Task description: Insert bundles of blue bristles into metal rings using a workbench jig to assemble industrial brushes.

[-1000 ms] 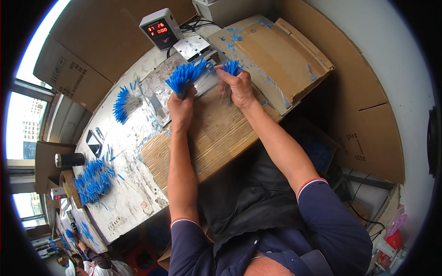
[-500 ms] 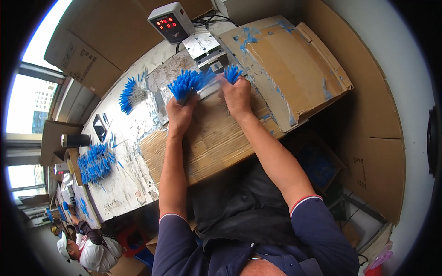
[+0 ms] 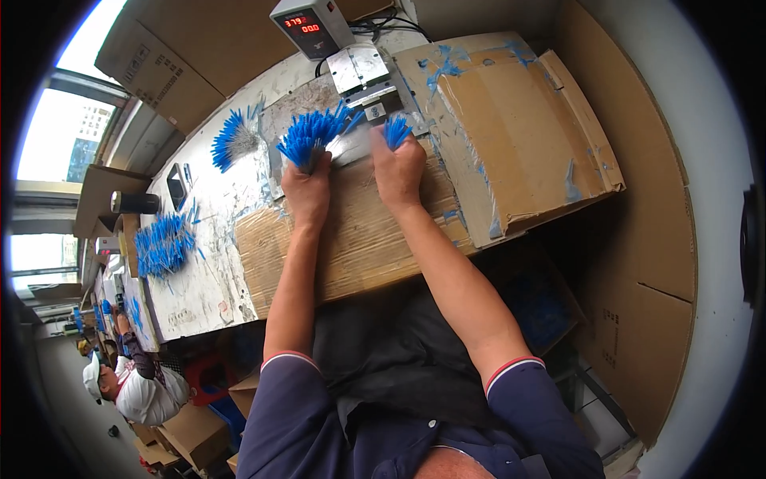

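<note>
My left hand (image 3: 306,190) is closed around a thick bundle of thin blue-ended wires (image 3: 306,137), whose blue ends fan out away from me. Close to its right, my right hand (image 3: 400,174) grips a smaller bunch of the same wires (image 3: 396,131); its thumb side is blurred. Both hands are above a cardboard sheet (image 3: 343,247) on the bench. Just beyond them stands a small metal device (image 3: 363,80), with a white box with a red lit display (image 3: 309,30) behind it.
Another fanned wire bundle (image 3: 233,142) lies left on the white bench (image 3: 215,279), with a wire pile (image 3: 163,246) farther left. Near that pile are a phone (image 3: 176,186) and a dark cylinder (image 3: 134,203). A cardboard box (image 3: 531,136) stands right; another person (image 3: 152,391) sits at lower left.
The head view has shifted. Relative to the bench, both hands have come slightly left and toward me, still holding their wires. The red display's reading has changed.
</note>
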Demonstrator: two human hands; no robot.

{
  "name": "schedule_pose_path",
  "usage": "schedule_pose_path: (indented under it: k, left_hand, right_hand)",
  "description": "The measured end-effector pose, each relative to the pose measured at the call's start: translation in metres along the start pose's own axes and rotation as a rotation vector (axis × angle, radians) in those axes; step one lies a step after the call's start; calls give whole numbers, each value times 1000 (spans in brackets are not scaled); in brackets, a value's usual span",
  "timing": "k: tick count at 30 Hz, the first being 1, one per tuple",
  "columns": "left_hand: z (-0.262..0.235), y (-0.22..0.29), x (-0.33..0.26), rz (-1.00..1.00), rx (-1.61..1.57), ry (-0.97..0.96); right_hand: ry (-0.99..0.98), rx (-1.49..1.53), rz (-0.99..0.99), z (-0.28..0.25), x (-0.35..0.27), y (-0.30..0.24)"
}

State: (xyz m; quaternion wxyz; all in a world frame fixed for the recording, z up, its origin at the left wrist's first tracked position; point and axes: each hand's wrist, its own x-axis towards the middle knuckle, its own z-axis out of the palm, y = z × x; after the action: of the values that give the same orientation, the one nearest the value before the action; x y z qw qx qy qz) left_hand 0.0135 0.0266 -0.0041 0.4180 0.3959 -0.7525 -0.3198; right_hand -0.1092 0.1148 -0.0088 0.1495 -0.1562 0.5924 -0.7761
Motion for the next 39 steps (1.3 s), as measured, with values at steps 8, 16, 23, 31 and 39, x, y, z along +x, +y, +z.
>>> schedule_pose_path:
  k: [8,16,23,31,39]
  left_hand:
    - [2,6,0,156,68,48]
    - [-12,-10,9,119,-55,-32]
    - [-22,-12,7,69,-244,-240]
    - [-26,-7,11,39,-168,-340]
    - [-27,-5,10,76,-185,-360]
  right_hand:
    - [-12,-55,4,1,-3,0]
    - [-22,-61,-13,0,-2,-4]
    - [-142,22,64,2,-7,-19]
    - [-212,168,98,-5,-4,-21]
    - [-200,250,204,-5,-5,-29]
